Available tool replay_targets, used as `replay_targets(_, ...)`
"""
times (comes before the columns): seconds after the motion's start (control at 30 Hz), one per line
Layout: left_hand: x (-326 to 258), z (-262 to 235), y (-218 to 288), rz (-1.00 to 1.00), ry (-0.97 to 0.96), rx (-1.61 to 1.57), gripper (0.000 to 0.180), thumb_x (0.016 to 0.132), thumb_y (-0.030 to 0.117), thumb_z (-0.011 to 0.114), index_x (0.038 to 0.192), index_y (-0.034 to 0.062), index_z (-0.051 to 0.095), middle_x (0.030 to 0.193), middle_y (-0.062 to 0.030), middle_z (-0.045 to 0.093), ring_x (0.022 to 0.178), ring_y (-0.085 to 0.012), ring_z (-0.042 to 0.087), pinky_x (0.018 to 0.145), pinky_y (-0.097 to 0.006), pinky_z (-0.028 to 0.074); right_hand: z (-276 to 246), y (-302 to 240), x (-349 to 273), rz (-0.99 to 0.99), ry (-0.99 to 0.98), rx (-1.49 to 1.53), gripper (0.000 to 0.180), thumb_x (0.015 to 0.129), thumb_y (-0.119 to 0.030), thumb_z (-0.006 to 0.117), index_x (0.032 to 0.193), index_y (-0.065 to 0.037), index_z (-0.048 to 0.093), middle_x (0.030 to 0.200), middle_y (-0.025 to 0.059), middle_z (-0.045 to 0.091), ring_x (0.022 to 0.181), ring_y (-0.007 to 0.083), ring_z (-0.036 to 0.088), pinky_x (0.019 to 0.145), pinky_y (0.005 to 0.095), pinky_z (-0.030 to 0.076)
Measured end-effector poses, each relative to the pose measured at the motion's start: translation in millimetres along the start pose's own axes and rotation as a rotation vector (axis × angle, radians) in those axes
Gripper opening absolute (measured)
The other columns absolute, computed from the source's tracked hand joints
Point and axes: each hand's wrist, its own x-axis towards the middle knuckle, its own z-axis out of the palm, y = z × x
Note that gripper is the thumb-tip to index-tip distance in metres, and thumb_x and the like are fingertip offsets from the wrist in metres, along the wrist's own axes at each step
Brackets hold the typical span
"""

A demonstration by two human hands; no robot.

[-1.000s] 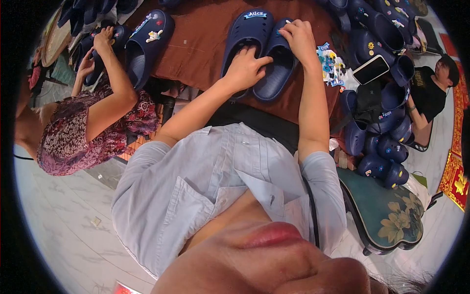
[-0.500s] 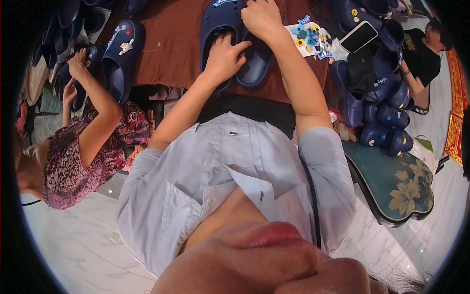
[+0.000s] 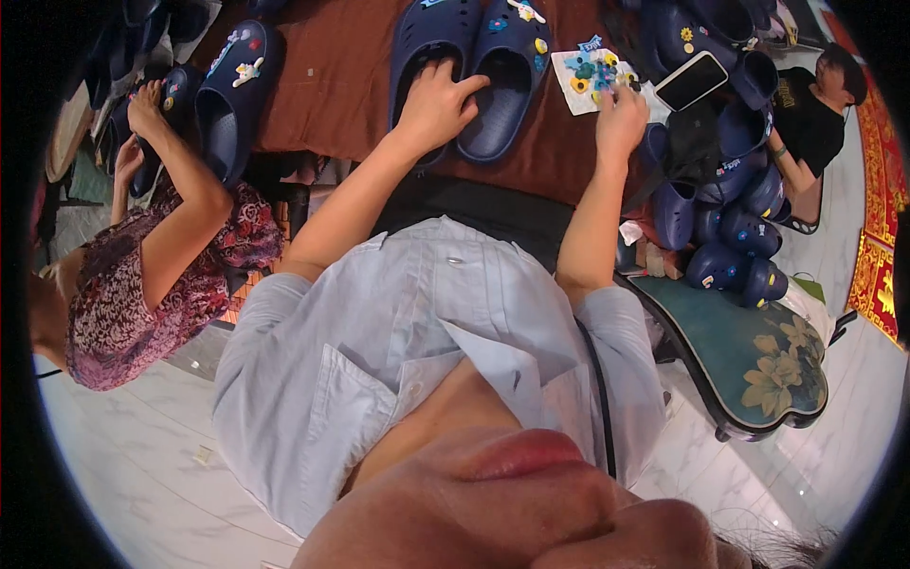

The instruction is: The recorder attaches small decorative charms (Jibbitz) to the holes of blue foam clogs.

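Note:
A pair of navy-blue clogs lies side by side on the brown cloth before me. My left hand point(image 3: 438, 109) reaches into the left clog point(image 3: 427, 28), its fingers curled inside the opening. Its thumb sticks out over the rim toward the right clog point(image 3: 490, 133). White, blue and yellow charms dot that right clog's upper. Farther right, my right hand point(image 3: 623, 119) bends its fingers down at the edge of a pile of small colourful shoe charms point(image 3: 590, 71) on white paper point(image 3: 576, 100). Whatever sits between those fingertips is too small to make out.
A phone point(image 3: 690, 81) lies right of the paper, beside heaped navy clogs point(image 3: 749, 230). At left, another person's hands point(image 3: 144, 109) work near a decorated clog point(image 3: 227, 128). A green flowered stool point(image 3: 730, 332) stands at right; another person point(image 3: 820, 114) sits beyond.
My right hand has left the right clog and moved right to the charms. My left hand stays in the left clog. The right clog's charms, hidden before, now show.

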Motion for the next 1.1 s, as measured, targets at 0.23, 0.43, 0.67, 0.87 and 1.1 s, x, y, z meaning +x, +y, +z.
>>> replay_targets(0.23,2,3,-3,0.051,0.081,0.011,0.038,0.081,0.017,0.065,0.119,0.0228,0.066,0.105,-0.0241,0.055,0.101,-0.0442,0.055,0.086,-0.050,0.047,9,27,-30,0.122,-0.038,-0.010,0.023,0.078,-0.010,0.074,0.099,-0.002,0.068,0.098,0.0175,0.063,0.099,0.0372,0.058,0.081,0.0459,0.048)
replay_targets(0.43,0,8,-4,0.050,0.073,0.016,0.038,0.080,0.017,0.065,0.117,0.0223,0.066,0.108,-0.0242,0.055,0.102,-0.0443,0.055,0.087,-0.050,0.047,11,3,-22,0.152,0.018,0.281,0.014,0.080,-0.004,0.073,0.091,-0.001,0.064,0.085,0.0127,0.065,0.080,0.0301,0.062,0.076,0.0393,0.049)
replay_targets(0.67,0,8,-3,0.028,0.067,0.014,0.041,0.078,0.017,0.066,0.118,0.0231,0.067,0.116,-0.0278,0.056,0.104,-0.0441,0.055,0.090,-0.050,0.048,16,-67,18,0.080,-0.057,1.052,0.013,0.078,-0.002,0.075,0.087,0.002,0.066,0.082,0.0048,0.066,0.079,0.0130,0.062,0.074,0.0265,0.048)
replay_targets(0.87,0,8,-3,0.000,0.025,-0.007,0.041,0.078,0.019,0.068,0.119,0.0229,0.067,0.124,-0.0292,0.053,0.111,-0.0458,0.054,0.094,-0.050,0.047,29,-139,63,-0.147,-0.268,0.977,0.013,0.077,-0.007,0.075,0.086,0.001,0.069,0.084,0.0093,0.070,0.076,0.0184,0.067,0.072,0.0291,0.051)
replay_targets(1.1,0,9,0,-0.010,0.028,-0.043,0.038,0.077,0.018,0.067,0.115,0.0204,0.069,0.128,-0.0269,0.052,0.115,-0.0447,0.052,0.096,-0.054,0.045,47,-168,99,-0.349,-0.309,0.593,0.014,0.075,-0.006,0.074,0.087,0.002,0.071,0.087,0.0178,0.070,0.077,0.0296,0.069,0.072,0.0362,0.053)
